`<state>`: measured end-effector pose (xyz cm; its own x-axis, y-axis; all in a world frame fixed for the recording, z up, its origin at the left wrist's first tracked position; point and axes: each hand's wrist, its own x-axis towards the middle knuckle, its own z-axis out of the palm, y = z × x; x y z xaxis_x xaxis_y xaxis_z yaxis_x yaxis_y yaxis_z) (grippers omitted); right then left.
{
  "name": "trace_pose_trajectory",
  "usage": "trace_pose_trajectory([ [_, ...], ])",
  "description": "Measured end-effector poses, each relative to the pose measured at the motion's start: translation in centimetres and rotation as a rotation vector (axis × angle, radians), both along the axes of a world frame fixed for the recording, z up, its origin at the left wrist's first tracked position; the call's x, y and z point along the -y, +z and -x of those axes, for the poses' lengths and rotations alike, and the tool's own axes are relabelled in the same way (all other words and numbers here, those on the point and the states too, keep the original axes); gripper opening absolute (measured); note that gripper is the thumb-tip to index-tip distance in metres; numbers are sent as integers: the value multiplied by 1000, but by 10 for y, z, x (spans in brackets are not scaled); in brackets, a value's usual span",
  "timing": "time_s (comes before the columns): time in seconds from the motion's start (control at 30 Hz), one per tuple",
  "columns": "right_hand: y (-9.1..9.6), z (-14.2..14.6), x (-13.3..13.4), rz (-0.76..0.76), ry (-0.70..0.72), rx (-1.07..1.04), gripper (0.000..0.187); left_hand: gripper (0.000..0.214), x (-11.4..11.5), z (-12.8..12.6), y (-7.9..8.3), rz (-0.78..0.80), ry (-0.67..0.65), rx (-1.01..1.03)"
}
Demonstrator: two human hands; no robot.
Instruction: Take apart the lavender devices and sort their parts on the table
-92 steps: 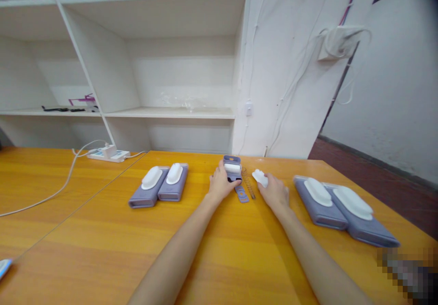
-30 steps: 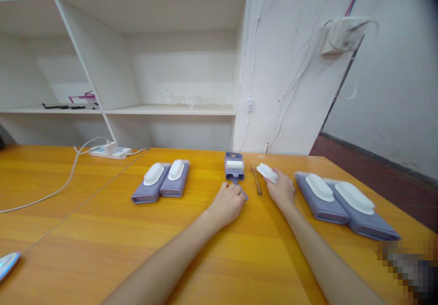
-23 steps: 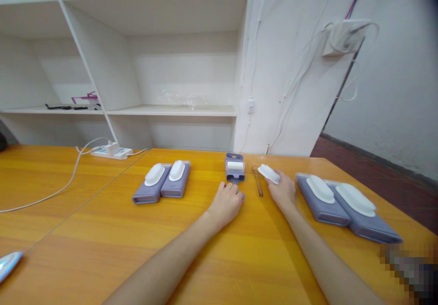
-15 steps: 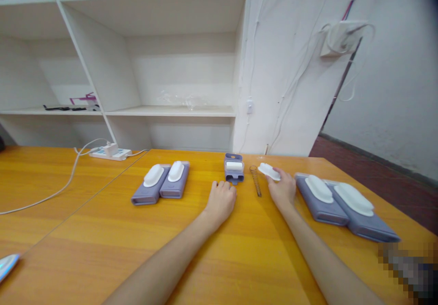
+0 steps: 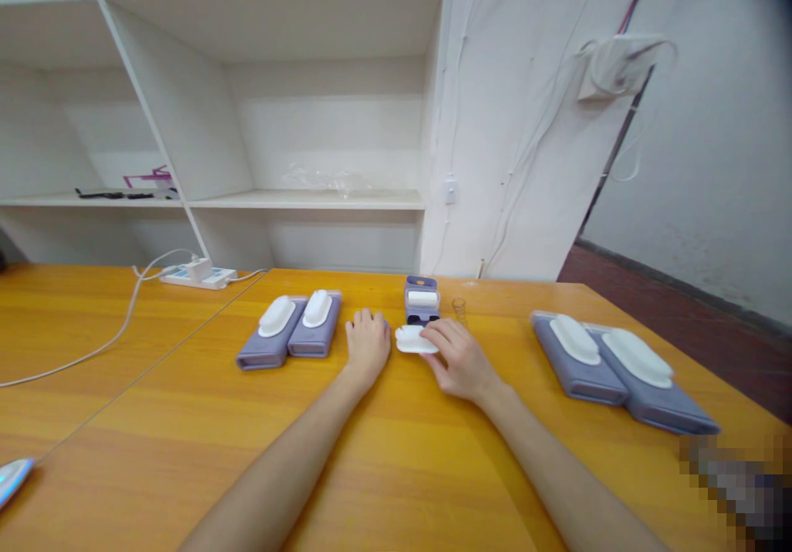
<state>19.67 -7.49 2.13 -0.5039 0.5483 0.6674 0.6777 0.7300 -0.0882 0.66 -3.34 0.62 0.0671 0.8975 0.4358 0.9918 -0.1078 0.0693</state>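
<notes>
My right hand (image 5: 463, 360) pinches the right end of a white, flat plastic piece with a wavy outline (image 5: 413, 340), held low over the table. Directly behind that piece is a small purple plastic part (image 5: 421, 283) with a white block (image 5: 421, 299) set in its middle; its front end is partly covered. To the left, my left hand (image 5: 368, 344) rests palm down on the table, fingers stretched forward and nothing visible in it. A thin coil spring (image 5: 459, 310) lies beyond my right hand, which hides its lower part.
Two purple boxes with white oval tops (image 5: 315, 331) lie left of my hands, and two similar boxes (image 5: 578, 360) lie at the right. A white power strip (image 5: 199, 274) with a cable sits at the back left. White shelves (image 5: 309, 200) rise behind the table (image 5: 396, 469).
My right hand has carried the white piece leftward, from beside the spring to in front of the purple part. My left hand has slid left, away from the purple part.
</notes>
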Motion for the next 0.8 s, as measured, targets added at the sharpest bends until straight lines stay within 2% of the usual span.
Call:
trace_pose_trajectory([
  [0.27, -6, -9, -5, 132, -82, 48, 23, 28, -1, 0, -3, 16, -20, 19],
  [0.43, -11, -14, -10, 133, -162, 46, 25, 30, -2, 0, -2, 32, -52, 34],
  [0.67, -20, -17, -18, 120, -217, 54, 30, 29, -5, 1, -4, 77, -190, 49],
  [0.8, -21, -16, -18, 108, -295, 77, 33, 30, -6, 2, -5, 86, -206, 60],
])
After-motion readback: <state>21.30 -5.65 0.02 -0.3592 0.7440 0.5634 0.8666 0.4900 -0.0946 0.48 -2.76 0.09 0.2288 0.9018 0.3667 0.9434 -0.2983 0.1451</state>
